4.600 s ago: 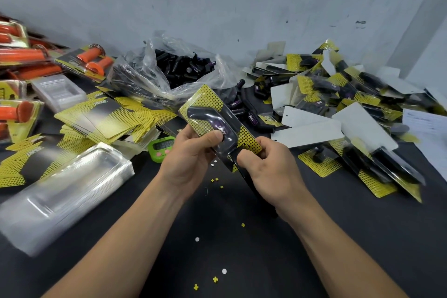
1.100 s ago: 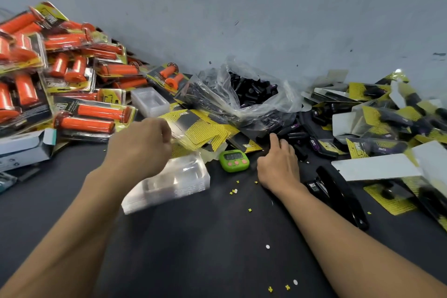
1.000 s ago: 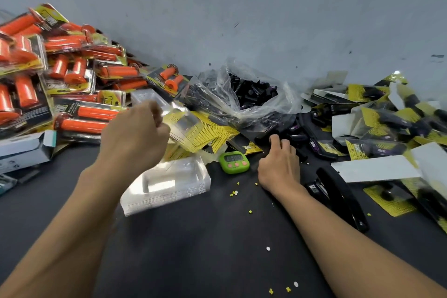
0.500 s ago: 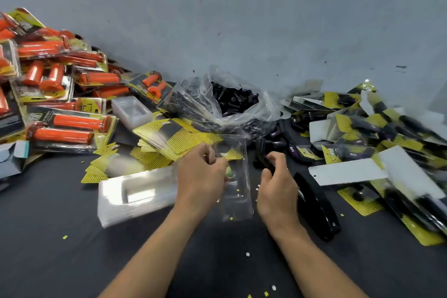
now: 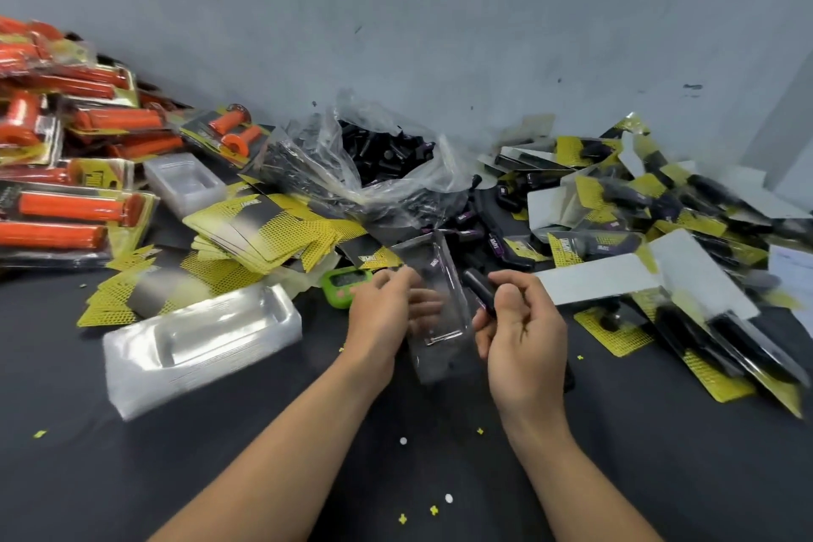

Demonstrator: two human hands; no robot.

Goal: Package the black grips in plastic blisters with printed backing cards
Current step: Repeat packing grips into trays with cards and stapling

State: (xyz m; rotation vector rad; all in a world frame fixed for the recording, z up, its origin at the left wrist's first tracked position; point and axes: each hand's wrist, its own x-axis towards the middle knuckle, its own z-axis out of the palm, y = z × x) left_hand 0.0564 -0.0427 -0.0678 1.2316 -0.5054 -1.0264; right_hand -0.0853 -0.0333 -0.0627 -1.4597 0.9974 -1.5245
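Left hand (image 5: 382, 317) pinches the left edge of an empty clear blister (image 5: 435, 304), held over mid-bench (image 5: 264, 475), long axis running away from the person. Right hand (image 5: 523, 334) pinches one black grip (image 5: 481, 293) between thumb and fingers, just right of the blister and roughly parallel to it, not yet in. Likely next: grip goes left into the cavity. Blister stack (image 5: 198, 339) sits left, backing cards (image 5: 264, 229) behind it, grip bag (image 5: 382, 154) at the back edge.

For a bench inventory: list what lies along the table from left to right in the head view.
Orange grip packs → stack of clear blisters → left hand → held clear blister → black grip → right hand → pile of packed black grips.
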